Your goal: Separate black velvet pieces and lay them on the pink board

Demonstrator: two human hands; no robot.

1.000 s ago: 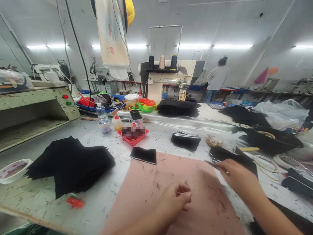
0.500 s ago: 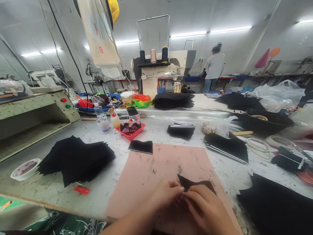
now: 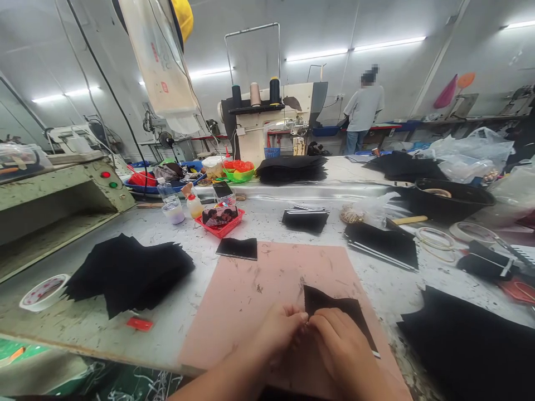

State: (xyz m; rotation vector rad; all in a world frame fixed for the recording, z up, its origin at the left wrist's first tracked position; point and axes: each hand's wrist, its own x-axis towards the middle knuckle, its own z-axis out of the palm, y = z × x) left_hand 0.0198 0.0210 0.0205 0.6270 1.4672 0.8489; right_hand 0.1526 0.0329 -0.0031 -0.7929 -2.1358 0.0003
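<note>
My left hand (image 3: pixel 282 331) is closed in a pinch, thumb and forefinger pressed together by the left edge of a black fabric-like piece (image 3: pixel 334 301). What its fingertips hold is too small to make out. Right beside it, with fingertips almost meeting, my right hand (image 3: pixel 345 342) is curled over the near part of that piece, its fingers bent together and their grip hidden. A white strip shows at the piece's lower right corner. Under both hands lies a pink mat (image 3: pixel 234 295). A smaller black piece (image 3: pixel 237 248) rests at the mat's far left corner.
Stacks of black pieces lie left (image 3: pixel 129 273) and right (image 3: pixel 468 345). White-edged pieces (image 3: pixel 382 245) lie beyond the mat, near a black tub (image 3: pixel 455 203). A phone (image 3: pixel 219 216) leans in a red basket (image 3: pixel 225 228). A tape roll (image 3: pixel 44 292) sits left. A person (image 3: pixel 363 114) stands far back.
The black piece has shifted slightly away from me and right on the mat, and more of its right side shows. Both hands stay together at its left edge. The view has moved slightly.
</note>
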